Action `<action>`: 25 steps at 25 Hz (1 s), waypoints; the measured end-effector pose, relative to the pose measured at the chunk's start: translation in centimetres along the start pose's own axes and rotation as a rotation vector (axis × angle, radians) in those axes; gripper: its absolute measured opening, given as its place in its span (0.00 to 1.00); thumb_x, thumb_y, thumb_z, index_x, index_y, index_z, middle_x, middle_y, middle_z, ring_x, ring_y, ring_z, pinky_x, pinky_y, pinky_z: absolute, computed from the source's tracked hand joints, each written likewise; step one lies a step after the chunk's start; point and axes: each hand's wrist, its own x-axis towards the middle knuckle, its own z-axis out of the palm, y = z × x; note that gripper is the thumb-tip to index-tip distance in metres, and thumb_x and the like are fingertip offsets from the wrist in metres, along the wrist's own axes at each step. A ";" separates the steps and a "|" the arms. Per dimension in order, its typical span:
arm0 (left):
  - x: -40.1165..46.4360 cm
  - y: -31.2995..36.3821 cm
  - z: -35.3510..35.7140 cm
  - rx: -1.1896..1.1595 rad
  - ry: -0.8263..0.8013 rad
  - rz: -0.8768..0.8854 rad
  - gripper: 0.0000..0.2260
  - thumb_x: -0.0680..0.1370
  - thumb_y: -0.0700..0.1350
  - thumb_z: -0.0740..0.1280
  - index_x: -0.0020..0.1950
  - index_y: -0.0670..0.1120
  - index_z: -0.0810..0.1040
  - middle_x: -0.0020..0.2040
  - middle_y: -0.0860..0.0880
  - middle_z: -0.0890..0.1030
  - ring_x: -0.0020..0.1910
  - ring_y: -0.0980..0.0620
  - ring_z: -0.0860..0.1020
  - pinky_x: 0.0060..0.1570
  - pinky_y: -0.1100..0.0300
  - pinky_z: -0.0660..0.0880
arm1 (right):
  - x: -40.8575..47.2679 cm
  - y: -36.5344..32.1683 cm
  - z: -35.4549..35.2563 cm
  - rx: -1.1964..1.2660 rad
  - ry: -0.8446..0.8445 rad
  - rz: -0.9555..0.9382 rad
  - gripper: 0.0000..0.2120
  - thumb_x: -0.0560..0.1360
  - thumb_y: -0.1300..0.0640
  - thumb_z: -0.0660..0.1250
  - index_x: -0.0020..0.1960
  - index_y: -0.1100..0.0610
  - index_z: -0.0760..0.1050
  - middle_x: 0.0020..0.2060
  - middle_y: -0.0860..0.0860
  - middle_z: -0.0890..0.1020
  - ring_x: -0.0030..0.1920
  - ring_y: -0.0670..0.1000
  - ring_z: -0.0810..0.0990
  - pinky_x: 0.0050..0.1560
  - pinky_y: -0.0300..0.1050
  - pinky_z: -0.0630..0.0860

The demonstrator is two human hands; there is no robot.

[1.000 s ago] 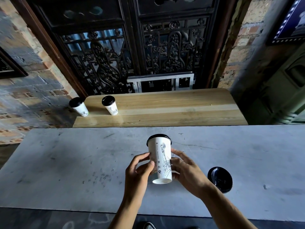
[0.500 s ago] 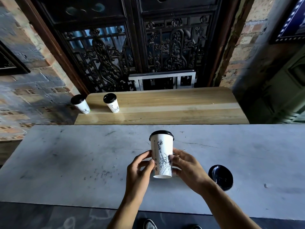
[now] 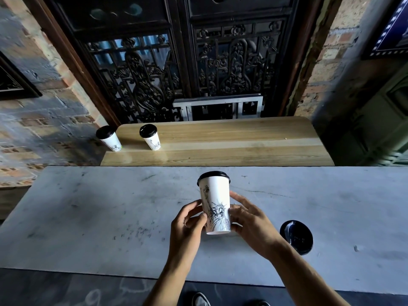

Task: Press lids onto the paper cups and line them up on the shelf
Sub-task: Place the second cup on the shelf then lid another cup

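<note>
A white paper cup (image 3: pixel 215 196) with a Statue of Liberty drawing and a black lid (image 3: pixel 213 175) on top is upright just above the grey table (image 3: pixel 88 217). My left hand (image 3: pixel 187 226) grips its lower left side and my right hand (image 3: pixel 251 224) its lower right side. Two more lidded cups stand on the wooden shelf (image 3: pixel 231 140): one cup (image 3: pixel 109 138) at the shelf's far left edge, the other cup (image 3: pixel 150 136) just right of it. A loose black lid (image 3: pixel 296 236) lies on the table to the right of my right hand.
Behind the shelf stand dark carved wooden doors (image 3: pixel 181 62) and a small metal frame (image 3: pixel 217 107). Brick walls flank both sides. A green cabinet (image 3: pixel 379 120) stands at the right. My shoes (image 3: pixel 201 300) show below the table's near edge.
The cup has turned in my hands, bringing the Statue of Liberty drawing round to face me, and has tipped more upright. Both hands stay on it.
</note>
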 end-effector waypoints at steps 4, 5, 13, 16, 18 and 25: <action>0.3 -0.2 -0.2 0.001 -0.013 0.018 0.15 0.79 0.32 0.68 0.56 0.51 0.83 0.50 0.58 0.89 0.52 0.61 0.86 0.50 0.66 0.82 | 0.3 0.2 -0.1 -0.019 0.023 -0.009 0.28 0.72 0.60 0.72 0.71 0.54 0.74 0.48 0.60 0.83 0.46 0.57 0.81 0.52 0.55 0.77; 0.4 -0.2 -0.3 0.015 -0.015 0.027 0.15 0.79 0.32 0.69 0.56 0.51 0.83 0.50 0.58 0.89 0.52 0.61 0.86 0.49 0.67 0.81 | 0.3 0.2 -0.1 -0.038 0.021 -0.014 0.28 0.72 0.60 0.71 0.71 0.55 0.74 0.48 0.59 0.84 0.46 0.56 0.81 0.51 0.54 0.77; 3.3 0.4 -1.4 0.200 -0.138 0.078 0.17 0.79 0.35 0.69 0.62 0.55 0.81 0.61 0.56 0.85 0.54 0.58 0.85 0.49 0.68 0.80 | 2.0 -0.8 1.6 -0.432 0.078 -0.101 0.31 0.67 0.55 0.73 0.69 0.56 0.73 0.57 0.58 0.85 0.52 0.55 0.85 0.46 0.47 0.80; 5.1 1.2 -2.1 0.189 -0.172 0.066 0.19 0.78 0.35 0.71 0.65 0.52 0.77 0.59 0.53 0.86 0.52 0.63 0.85 0.50 0.68 0.79 | 3.7 -1.2 3.4 -0.463 0.094 -0.131 0.32 0.67 0.61 0.75 0.68 0.52 0.70 0.50 0.56 0.86 0.45 0.48 0.84 0.42 0.43 0.78; 6.6 1.8 -2.5 0.202 -0.184 0.053 0.22 0.77 0.35 0.73 0.65 0.55 0.73 0.57 0.51 0.86 0.52 0.61 0.85 0.52 0.64 0.80 | 5.2 -1.4 4.3 -0.518 0.112 -0.146 0.32 0.70 0.67 0.75 0.69 0.52 0.67 0.48 0.56 0.86 0.40 0.42 0.84 0.38 0.38 0.77; 12.9 4.0 -3.4 0.208 -0.282 0.048 0.26 0.75 0.28 0.71 0.66 0.50 0.71 0.59 0.52 0.82 0.56 0.56 0.82 0.45 0.67 0.80 | 10.3 -3.9 7.1 -0.831 0.206 -0.209 0.33 0.70 0.65 0.77 0.71 0.59 0.69 0.61 0.55 0.81 0.55 0.52 0.83 0.51 0.44 0.82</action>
